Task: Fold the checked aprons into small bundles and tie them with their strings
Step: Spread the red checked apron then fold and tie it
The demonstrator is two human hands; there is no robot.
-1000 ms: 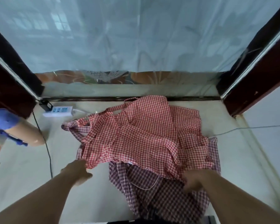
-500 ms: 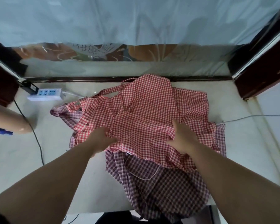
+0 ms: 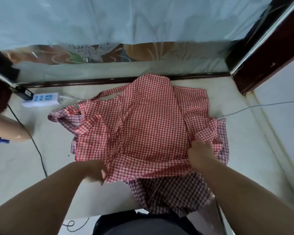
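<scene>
Head view: left hand (image 3: 96, 172) pinches red apron (image 3: 151, 124) at near hem; right hand (image 3: 200, 154) grips its right side.

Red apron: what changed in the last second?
Half a second ago both hands lay on the cloth. Now the left hand grips the near hem of the red apron, the right hand pinches its right side, and the near edge is rumpled up between them. The darker checked apron underneath and the power strip stayed put.

top apron (image 3: 151, 126) on lower apron (image 3: 168, 192), mid-desk (image 3: 15, 167) | lower apron pokes out nearer and right | power strip (image 3: 41, 99) behind-left | cable (image 3: 261, 106) right
</scene>
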